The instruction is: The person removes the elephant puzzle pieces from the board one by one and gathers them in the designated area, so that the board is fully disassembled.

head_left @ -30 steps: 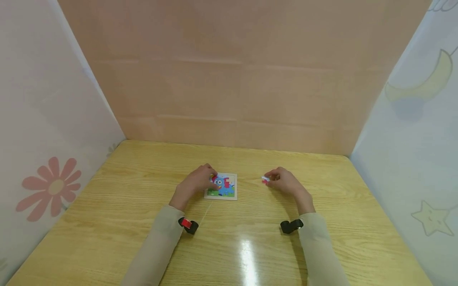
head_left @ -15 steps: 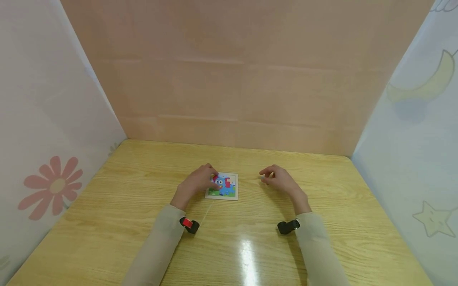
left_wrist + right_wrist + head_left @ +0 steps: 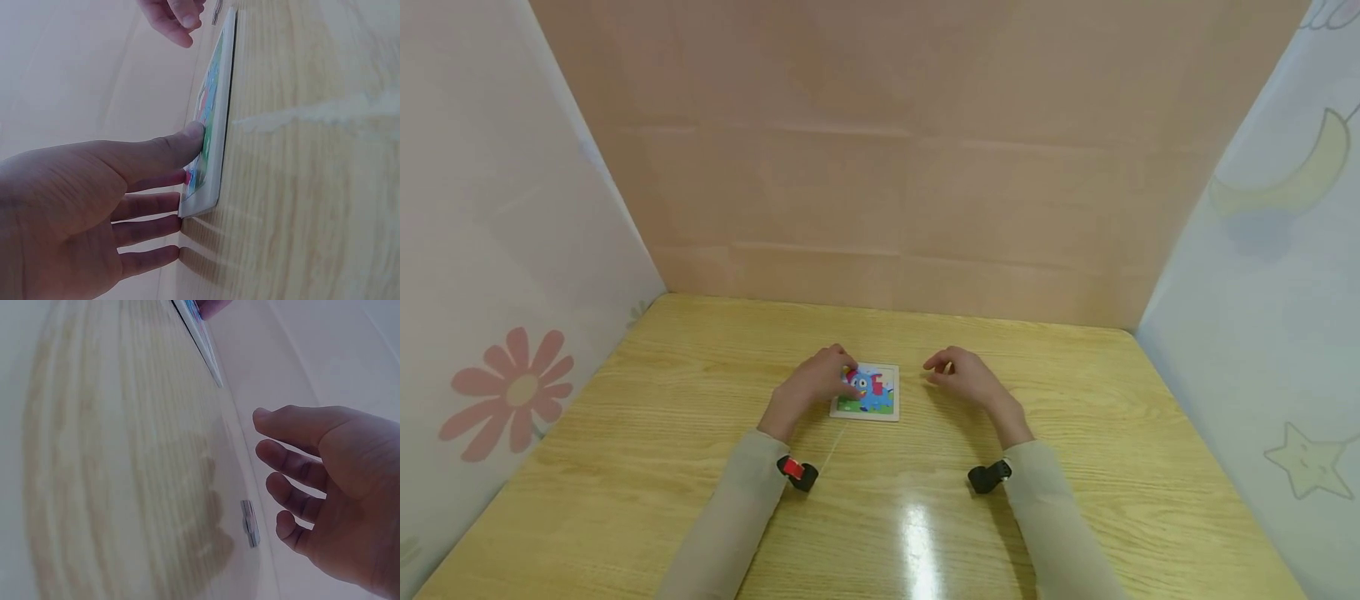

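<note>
A square tray jigsaw [image 3: 874,402] with a light frame lies flat on the table, showing a blue cartoon animal with red parts; bare wood shows in its upper right. My left hand [image 3: 808,385] rests over its left side. In the left wrist view, the thumb lies on the picture and the straight fingers reach the frame's end. My right hand [image 3: 967,379] hovers right of the tray, fingers loosely bent, with nothing visible between them. Beyond those fingers, a small puzzle piece [image 3: 250,524] lies on the table in the right wrist view; the head view hides it.
The wooden table [image 3: 1075,400] meets a plain pinkish-brown backdrop [image 3: 895,167] behind. Pale printed panels stand at both sides, with a flower [image 3: 516,392] on the left and a moon [image 3: 1292,192] on the right. Both wrists carry small black cameras.
My right hand has let go of the puzzle piece it held a second ago and has moved left, towards the tray. My left hand has stayed at the tray jigsaw.
</note>
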### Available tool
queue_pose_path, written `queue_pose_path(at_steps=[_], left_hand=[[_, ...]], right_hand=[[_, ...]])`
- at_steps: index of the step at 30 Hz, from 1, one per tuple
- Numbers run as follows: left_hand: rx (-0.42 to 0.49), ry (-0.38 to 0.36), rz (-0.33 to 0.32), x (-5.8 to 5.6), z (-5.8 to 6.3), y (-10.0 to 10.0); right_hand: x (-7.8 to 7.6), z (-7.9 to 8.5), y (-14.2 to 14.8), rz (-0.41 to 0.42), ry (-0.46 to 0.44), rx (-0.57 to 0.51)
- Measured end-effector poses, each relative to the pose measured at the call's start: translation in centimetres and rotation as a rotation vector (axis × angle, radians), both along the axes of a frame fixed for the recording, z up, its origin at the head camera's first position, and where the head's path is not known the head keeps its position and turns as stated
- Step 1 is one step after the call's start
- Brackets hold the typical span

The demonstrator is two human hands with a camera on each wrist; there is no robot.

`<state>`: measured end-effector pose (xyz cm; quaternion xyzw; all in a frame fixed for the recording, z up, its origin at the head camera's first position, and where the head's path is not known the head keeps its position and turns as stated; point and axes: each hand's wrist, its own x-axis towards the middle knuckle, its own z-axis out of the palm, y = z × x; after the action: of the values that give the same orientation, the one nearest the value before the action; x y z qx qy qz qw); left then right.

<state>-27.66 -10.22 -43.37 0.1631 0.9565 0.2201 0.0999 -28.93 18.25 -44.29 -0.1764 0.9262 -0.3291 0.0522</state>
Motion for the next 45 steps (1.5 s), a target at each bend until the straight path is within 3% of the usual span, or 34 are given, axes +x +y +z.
queue_pose_path(at_steps=[22, 45], left_hand=[[-0.006, -0.011, 0.014, -0.2, 0.2, 0.3], [-0.004, -0.002, 0.002, 0.0, 0.0, 0.4]], right_hand=[[-0.4, 1.0, -4.1, 0.062, 0.016, 0.068], [-1.1, 0.2, -7.0, 0.107, 0.008, 0.099]])
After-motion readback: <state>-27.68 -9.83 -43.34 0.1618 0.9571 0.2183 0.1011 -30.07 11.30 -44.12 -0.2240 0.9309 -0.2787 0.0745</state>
